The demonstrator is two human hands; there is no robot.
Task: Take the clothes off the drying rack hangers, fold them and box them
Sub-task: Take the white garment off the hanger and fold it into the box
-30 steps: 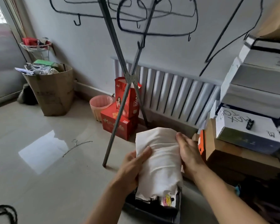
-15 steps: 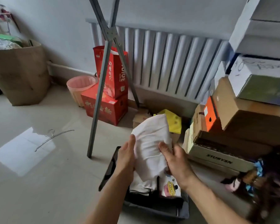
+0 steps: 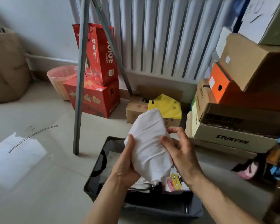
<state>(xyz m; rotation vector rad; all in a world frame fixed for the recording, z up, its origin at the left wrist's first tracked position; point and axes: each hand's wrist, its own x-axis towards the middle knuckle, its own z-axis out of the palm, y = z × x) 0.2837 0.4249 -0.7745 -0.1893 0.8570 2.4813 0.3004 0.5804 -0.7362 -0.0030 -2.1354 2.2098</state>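
A folded white garment [image 3: 149, 143] is held upright between both my hands, just above a dark fabric storage box [image 3: 102, 160] on the floor. My left hand [image 3: 126, 165] grips its left side, fingers behind and thumb on the front. On the right side, my right hand [image 3: 179, 151] holds the bundle with curled fingers. Inside the box lies folded clothing, one piece with a yellow cartoon print [image 3: 175, 181]. The grey leg of the drying rack [image 3: 78, 88] stands on the floor left of the box.
A wire hanger [image 3: 32, 136] lies on the floor at the left. Red gift boxes [image 3: 94, 97], a pink bin [image 3: 61, 80] and a yellow bag [image 3: 166, 107] stand by the white radiator [image 3: 165, 34]. Stacked cardboard and shoe boxes [image 3: 233, 131] fill the right side.
My view has tilted down and come closer. Both hands have lowered the white garment toward the dark box and squeezed it into a tighter bundle.
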